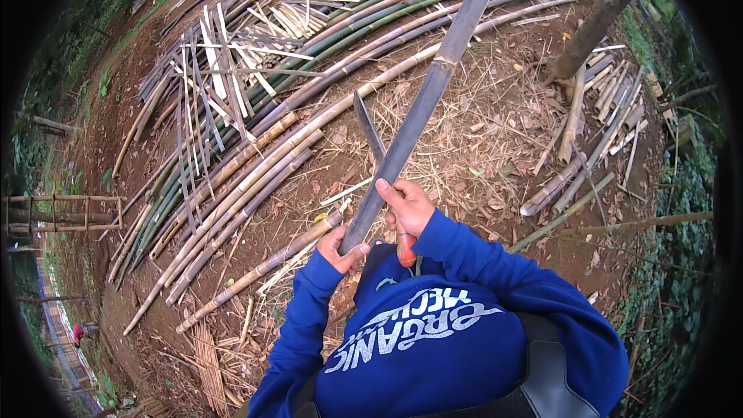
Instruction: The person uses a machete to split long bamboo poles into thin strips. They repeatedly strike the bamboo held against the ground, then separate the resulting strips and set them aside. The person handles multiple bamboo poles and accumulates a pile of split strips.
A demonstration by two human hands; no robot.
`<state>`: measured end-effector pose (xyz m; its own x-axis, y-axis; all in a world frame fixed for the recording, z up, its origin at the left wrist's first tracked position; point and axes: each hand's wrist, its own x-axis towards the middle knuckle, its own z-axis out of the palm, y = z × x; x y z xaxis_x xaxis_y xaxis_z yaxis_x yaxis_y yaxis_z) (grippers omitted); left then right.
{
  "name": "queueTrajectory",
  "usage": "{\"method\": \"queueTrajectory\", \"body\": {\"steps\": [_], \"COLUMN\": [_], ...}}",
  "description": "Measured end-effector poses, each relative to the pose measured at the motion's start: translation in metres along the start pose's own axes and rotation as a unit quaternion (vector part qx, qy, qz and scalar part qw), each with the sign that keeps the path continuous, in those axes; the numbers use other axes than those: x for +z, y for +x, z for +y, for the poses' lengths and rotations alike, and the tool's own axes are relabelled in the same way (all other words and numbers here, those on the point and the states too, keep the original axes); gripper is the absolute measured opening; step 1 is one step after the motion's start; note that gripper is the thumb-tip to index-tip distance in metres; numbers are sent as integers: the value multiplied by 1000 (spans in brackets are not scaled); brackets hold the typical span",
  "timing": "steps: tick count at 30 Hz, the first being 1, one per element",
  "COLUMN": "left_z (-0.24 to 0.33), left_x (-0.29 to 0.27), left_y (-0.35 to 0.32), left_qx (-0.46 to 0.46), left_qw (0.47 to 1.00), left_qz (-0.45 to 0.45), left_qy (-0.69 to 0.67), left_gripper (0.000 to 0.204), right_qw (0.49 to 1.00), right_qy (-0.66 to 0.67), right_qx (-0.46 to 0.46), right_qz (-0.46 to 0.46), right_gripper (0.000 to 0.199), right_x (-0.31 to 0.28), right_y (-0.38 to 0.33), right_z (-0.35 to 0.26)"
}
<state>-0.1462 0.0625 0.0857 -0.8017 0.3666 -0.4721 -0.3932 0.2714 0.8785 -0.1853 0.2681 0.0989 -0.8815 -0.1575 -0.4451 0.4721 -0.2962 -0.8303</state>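
A long dark split length of bamboo (410, 120) slants up and to the right from my body, with a pale node ring partway along. My left hand (339, 252) is closed around its near end, thumb on top. My right hand (410, 207) is closed on a machete (367, 124); its red-orange handle (405, 250) sticks out below the fist. The blade passes behind the bamboo and emerges on its left, pointing up and leftward. My right thumb presses on the bamboo's upper face. Part of the blade is hidden behind the bamboo.
Long bamboo poles (333, 112) lie in curved rows at the left and far side, with pale split strips (220, 70) heaped over them. Cut pieces (615, 93) are piled at right beside a tree trunk (600, 19). Dry leaves and shavings (480, 147) litter the brown soil.
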Motion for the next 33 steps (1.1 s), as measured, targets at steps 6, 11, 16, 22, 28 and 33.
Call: {"method": "queueTrajectory", "body": {"steps": [6, 11, 16, 22, 28, 33], "left_z": [-2, 14, -1, -19, -57, -8], "left_x": [-4, -2, -6, -27, -61, -27], "left_y": [-2, -10, -16, -37, -13, 23], "left_qx": [146, 84, 166, 39, 78, 45], "left_qw": [975, 996, 979, 999, 924, 895], "left_qz": [70, 41, 93, -13, -277, -336], "left_qy": [153, -2, 68, -17, -252, -290], "left_gripper": [31, 29, 34, 34, 62, 68], "right_qw": [998, 996, 996, 994, 964, 975], "right_qy": [-23, -8, 51, 50, 264, 219], "right_qx": [-43, -64, -49, -58, 9, 12], "right_qz": [28, 55, 55, 73, -36, -43], "right_gripper": [43, 43, 41, 33, 27, 26], "right_x": [9, 18, 18, 14, 23, 33], "right_y": [3, -4, -3, -7, -22, -19], "right_z": [0, -9, -9, -24, -2, 20]}}
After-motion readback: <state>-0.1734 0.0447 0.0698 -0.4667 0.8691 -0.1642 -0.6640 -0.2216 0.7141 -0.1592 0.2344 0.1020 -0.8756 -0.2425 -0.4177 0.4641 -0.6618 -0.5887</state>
